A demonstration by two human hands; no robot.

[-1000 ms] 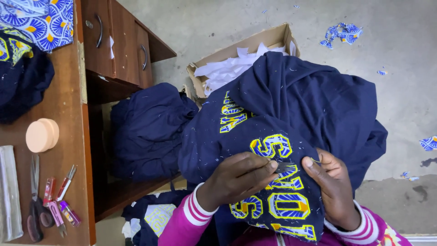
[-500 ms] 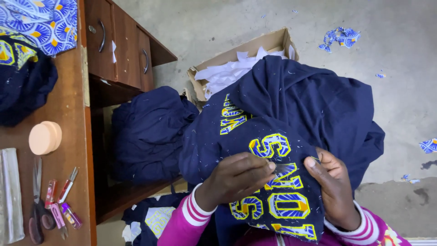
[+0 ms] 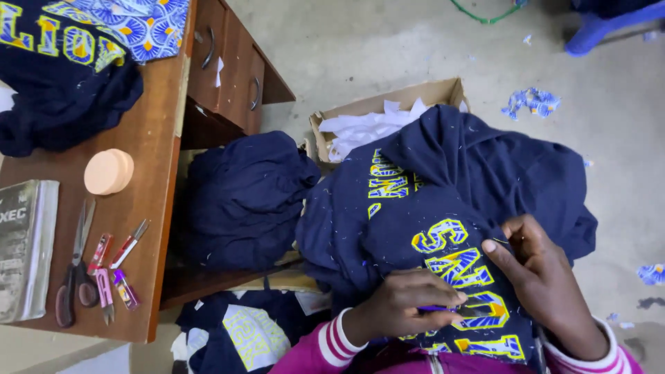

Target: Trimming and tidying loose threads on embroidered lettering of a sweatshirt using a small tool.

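A navy garment (image 3: pixel 478 180) with yellow and blue appliqué letters (image 3: pixel 457 266) lies over my lap. My left hand (image 3: pixel 398 308) rests on the lower letters, its fingers closed on a thin purple cutting tool (image 3: pixel 436 309) whose tip touches a letter. Beside it, my right hand (image 3: pixel 544 277) pinches the fabric at the edge of the letters, thumb pointing left. Both sleeves are pink with white stripes.
A wooden desk (image 3: pixel 156 173) at left holds scissors (image 3: pixel 73 277), small coloured cutters (image 3: pixel 114 266), a peach round tin (image 3: pixel 109 171), a book and another navy lettered garment (image 3: pixel 62 83). A cardboard box (image 3: pixel 388 114) with white scraps and a navy pile (image 3: pixel 242 194) lie ahead. Cloth scraps dot the floor.
My left hand has slid down to a lower letter with the purple tool now showing. My right hand has shifted slightly up along the fabric's edge.
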